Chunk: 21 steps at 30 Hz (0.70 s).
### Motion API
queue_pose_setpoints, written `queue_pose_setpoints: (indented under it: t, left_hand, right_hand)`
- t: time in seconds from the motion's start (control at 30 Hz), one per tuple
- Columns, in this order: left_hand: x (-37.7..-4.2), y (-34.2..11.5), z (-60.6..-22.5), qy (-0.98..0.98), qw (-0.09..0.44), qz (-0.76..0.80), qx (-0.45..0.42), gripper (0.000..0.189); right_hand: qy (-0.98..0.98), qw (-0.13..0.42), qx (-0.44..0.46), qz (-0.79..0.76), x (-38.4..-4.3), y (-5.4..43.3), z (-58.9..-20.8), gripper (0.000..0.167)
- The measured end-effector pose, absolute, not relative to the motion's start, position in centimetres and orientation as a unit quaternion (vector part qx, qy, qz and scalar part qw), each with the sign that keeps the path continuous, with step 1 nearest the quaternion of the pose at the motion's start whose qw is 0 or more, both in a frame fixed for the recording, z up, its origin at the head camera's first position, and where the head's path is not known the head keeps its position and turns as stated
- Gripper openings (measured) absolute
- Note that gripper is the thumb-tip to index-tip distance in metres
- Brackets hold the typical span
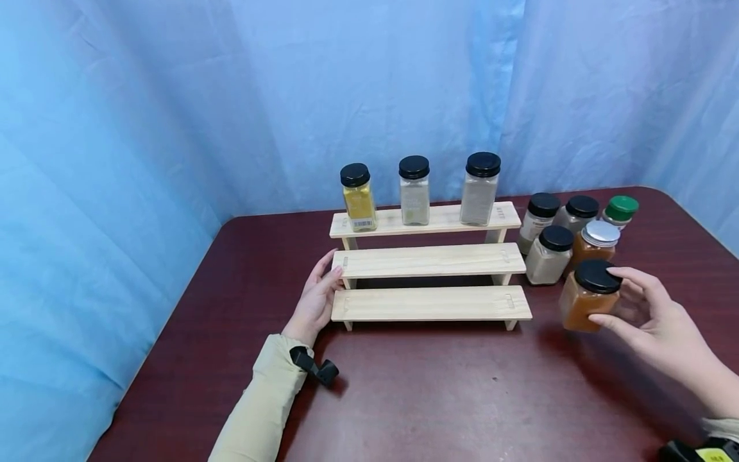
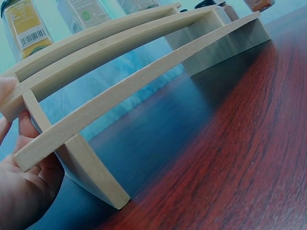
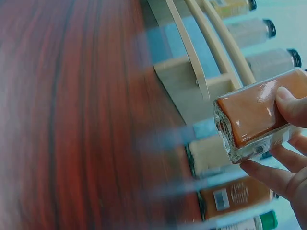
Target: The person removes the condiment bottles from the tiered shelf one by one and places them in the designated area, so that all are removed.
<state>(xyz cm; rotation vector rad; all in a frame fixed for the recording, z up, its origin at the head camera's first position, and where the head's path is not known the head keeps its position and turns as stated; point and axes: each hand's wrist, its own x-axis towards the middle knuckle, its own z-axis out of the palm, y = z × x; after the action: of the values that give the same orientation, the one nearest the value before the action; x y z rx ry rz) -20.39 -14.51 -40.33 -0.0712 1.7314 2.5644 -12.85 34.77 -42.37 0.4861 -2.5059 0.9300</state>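
A three-step wooden rack stands on the table. My left hand grips its left end, the thumb on the middle step and the fingers around the side; the left wrist view shows the fingers partly hidden behind the wood. My right hand holds a spice jar of orange-brown powder with a black lid, thumb on one side and fingers on the other. That jar is lifted off the table, right of the rack. On the top step stand a yellow spice jar and two pale jars, all black-lidded.
Right of the rack several more jars cluster: a pale jar with a black lid, an orange-brown jar with a silver lid, a green-lidded jar and others behind. Blue curtains hang along the back and sides of the dark red table.
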Motion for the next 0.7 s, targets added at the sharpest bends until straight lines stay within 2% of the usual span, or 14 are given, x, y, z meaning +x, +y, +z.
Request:
queue_pose_setpoints:
  t: [0.4, 0.7]
  left_hand:
    - [-20.4, -14.5, -40.4, 0.549, 0.023, 0.835, -0.020, 0.053]
    - [-20.3, -14.6, -40.4, 0.558, 0.019, 0.829, -0.015, 0.055]
  right_hand:
    - [-0.917, 0.215, 0.087, 0.324, -15.0, 40.0, -44.2, 0.096]
    - [-0.917, 0.235, 0.074, 0.313, -17.0, 42.4, -44.2, 0.094]
